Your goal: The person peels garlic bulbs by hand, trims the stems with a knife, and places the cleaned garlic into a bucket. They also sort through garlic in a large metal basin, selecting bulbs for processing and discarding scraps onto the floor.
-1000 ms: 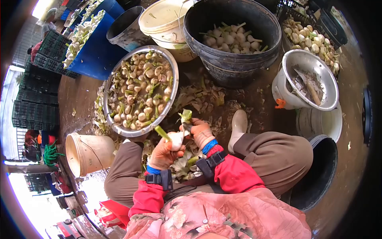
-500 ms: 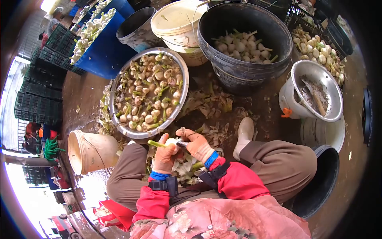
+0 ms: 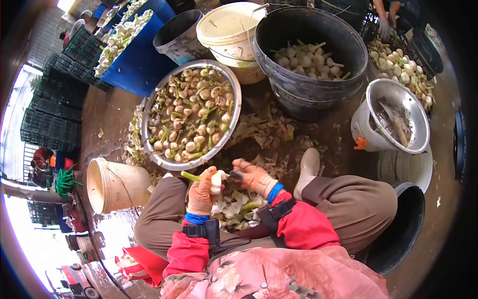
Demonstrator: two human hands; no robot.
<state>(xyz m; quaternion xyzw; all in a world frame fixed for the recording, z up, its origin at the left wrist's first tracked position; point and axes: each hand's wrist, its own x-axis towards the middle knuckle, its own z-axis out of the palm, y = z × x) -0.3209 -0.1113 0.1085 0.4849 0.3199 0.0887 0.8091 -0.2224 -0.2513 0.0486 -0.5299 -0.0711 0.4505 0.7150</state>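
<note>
Brown floor (image 3: 115, 107), wet in patches; loose peelings (image 3: 264, 130) scattered at 1 o'clock, clock read from the space between the two hands. Wide metal basin (image 3: 151, 147) of bulbs with green stems at 11 o'clock. Large black bucket (image 3: 318, 92), part-filled with bulbs, at 1; metal bowl (image 3: 372, 107) holding a wooden-handled tool (image 3: 397, 122) at 2; pale bucket (image 3: 130, 185), tipped on its side, at 9. Another person's hands (image 3: 387, 27), between 1 and 2, above a bulb heap (image 3: 402, 72).

Left hand (image 3: 201, 193): forearm rises from 7 o'clock, wrist nearly straight, hand pointing about 12. Fingers grasp a white bulb (image 3: 217, 182), thumb uppermost; its green stem (image 3: 190, 176) projects toward 9.

Right hand (image 3: 255, 179): forearm slants in from between 4 and 5, knuckles up, hand directed toward 10. Fingers curled round a small dark tool (image 3: 236, 175) — its tip faces the bulb at 9. Contact between tip and bulb: cannot tell, area small and blurred.

Position of bulb: in the left grip, between the hands, above the peelings (image 3: 233, 208) lying between the knees — basin rim just beyond.
</note>
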